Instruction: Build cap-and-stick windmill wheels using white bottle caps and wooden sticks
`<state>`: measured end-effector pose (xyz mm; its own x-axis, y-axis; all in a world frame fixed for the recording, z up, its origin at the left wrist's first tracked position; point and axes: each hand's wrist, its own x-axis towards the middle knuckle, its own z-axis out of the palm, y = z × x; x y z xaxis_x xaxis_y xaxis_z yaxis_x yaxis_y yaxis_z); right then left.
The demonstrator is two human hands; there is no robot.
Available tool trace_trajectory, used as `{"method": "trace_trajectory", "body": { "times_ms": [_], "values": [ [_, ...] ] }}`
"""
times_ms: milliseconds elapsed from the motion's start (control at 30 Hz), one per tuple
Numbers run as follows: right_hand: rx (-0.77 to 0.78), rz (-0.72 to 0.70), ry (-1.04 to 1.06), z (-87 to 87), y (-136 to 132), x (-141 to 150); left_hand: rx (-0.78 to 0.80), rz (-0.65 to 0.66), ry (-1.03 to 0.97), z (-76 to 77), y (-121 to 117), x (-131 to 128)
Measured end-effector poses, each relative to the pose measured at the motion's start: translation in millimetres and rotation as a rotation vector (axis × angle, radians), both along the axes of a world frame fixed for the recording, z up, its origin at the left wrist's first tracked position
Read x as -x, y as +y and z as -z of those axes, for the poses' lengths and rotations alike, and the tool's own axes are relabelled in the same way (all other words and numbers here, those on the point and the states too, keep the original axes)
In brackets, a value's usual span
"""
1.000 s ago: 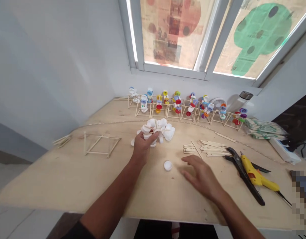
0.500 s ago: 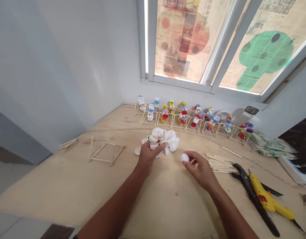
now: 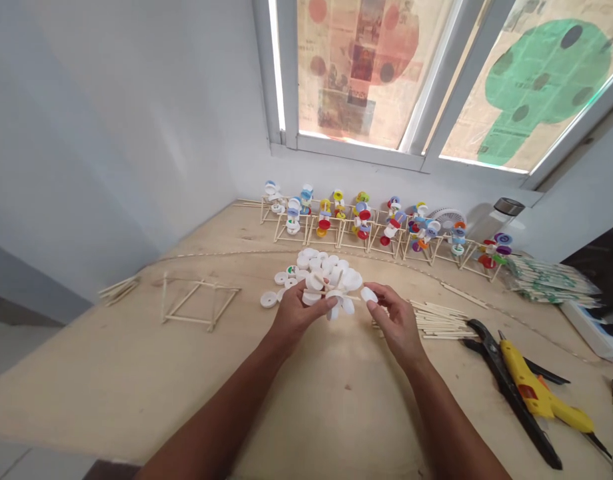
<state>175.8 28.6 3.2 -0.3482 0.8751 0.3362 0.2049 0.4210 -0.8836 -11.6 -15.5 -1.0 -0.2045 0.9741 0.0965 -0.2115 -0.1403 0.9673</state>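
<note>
My left hand (image 3: 297,315) grips a cluster of white bottle caps glued on thin sticks (image 3: 332,287), lifted just over a pile of loose white caps (image 3: 311,261) on the plywood table (image 3: 136,380). My right hand (image 3: 394,320) pinches a single white cap (image 3: 369,294) close to the right end of a stick that pokes out of the cluster. Both hands are closed on what they hold.
A row of stick frames with coloured caps (image 3: 376,227) lines the back under the window. A flat stick frame (image 3: 199,303) lies at the left. Loose sticks (image 3: 439,320), black cutters (image 3: 511,390) and a yellow glue gun (image 3: 544,393) lie at the right, with packed sticks (image 3: 551,280) behind.
My right hand picked up the white cap from the table and carried it up to the cluster. My left hand drew the cluster slightly nearer to me.
</note>
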Motion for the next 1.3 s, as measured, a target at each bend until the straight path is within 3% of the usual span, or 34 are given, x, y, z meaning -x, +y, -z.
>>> {"method": "trace_trajectory", "body": {
  "times_ms": [500,967,1300],
  "values": [
    [-0.102,-0.036,-0.130,-4.9,-5.9,2.1,0.033,0.008,0.007,-9.8,-5.4,-10.5],
    [-0.117,-0.035,-0.153,-11.3,-11.5,4.3,0.042,0.083,0.026,2.1,-2.2,-1.7],
    [-0.096,0.002,-0.060,-5.5,-12.4,3.4,0.033,0.077,-0.005,6.8,0.2,-2.7]
  ]
}}
